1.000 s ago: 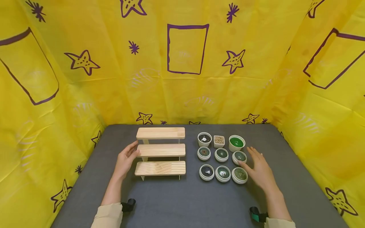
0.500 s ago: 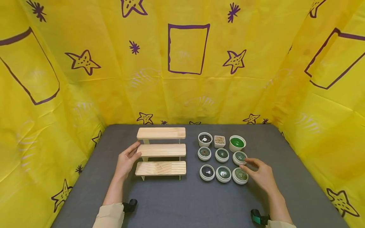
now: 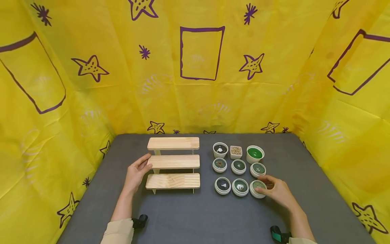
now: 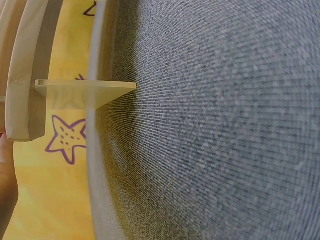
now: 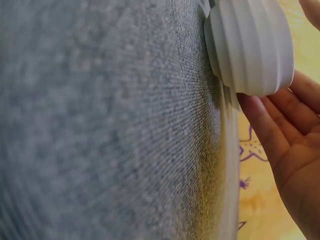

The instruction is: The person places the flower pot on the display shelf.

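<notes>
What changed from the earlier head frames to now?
The right hand came nearer, from beside the middle-row right pot to the front-right pot, which it now holds around the side. The left hand stays on the left end of the middle shelf; the other pots kept their places.

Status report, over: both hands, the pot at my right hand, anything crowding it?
Left hand holding middle shelf at its left end. Right hand around front-right pot, lift unclear. Rear pot and left-hand neighbour pot close by.
</notes>
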`<state>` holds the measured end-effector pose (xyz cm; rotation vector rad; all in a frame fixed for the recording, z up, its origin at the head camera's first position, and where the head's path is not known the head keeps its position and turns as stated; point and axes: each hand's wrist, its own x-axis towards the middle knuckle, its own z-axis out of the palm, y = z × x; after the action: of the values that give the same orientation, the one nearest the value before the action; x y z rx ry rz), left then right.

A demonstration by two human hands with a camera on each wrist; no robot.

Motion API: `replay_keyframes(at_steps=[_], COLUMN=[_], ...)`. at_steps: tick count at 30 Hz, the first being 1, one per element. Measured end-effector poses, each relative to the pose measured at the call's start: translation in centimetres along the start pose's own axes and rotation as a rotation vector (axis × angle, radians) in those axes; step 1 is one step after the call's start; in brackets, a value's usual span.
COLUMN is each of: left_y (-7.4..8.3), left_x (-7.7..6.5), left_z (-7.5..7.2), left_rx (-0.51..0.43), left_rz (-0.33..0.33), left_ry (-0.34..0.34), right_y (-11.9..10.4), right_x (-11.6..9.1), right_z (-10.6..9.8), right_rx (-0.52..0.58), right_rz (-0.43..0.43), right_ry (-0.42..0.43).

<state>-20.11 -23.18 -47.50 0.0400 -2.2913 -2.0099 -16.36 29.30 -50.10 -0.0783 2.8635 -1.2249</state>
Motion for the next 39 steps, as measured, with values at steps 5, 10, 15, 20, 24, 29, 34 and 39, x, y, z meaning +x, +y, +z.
replay_keyframes(at_steps=[5, 10, 15, 20, 24, 29, 34, 39], left_y=[-0.2, -0.4, -0.6, -0.9, -1.0, -1.1, -1.1, -1.1], left_x=[-0.2, -0.1, -0.1, -0.1, -0.1, 0.0, 0.0, 0.0], left_z=[-0.1, -0.2, -0.3, -0.2, -0.1, 0.0, 0.0, -0.1], left_rx=[-0.032, -0.045, -0.031, -0.040, -0.043, -0.033, -0.032, -0.031], left_rz=[0.010, 0.003, -0.014, -0.012, -0.011, -0.019, -0.024, -0.021], left_ry=[-0.002, 0.010, 0.021, 0.029, 0.034, 0.026, 0.025, 0.022], right_y=[0.4, 0.8, 0.9, 1.2, 1.2, 1.2, 1.1, 0.8], right_x=[0.0, -0.1, -0.2, -0.1, -0.2, -0.3, -0.2, -0.2], right_z=[0.0, 0.0, 0.1, 0.3, 0.3, 0.3, 0.3, 0.2], right_rx=[0.015, -0.005, -0.014, -0.015, -0.006, -0.006, -0.007, -0.010], right_rz=[-0.017, -0.027, -0.023, -0.022, -0.025, -0.030, -0.036, -0.042], right_ry=[-0.029, -0.040, -0.047, -0.046, -0.039, -0.029, -0.024, -0.010])
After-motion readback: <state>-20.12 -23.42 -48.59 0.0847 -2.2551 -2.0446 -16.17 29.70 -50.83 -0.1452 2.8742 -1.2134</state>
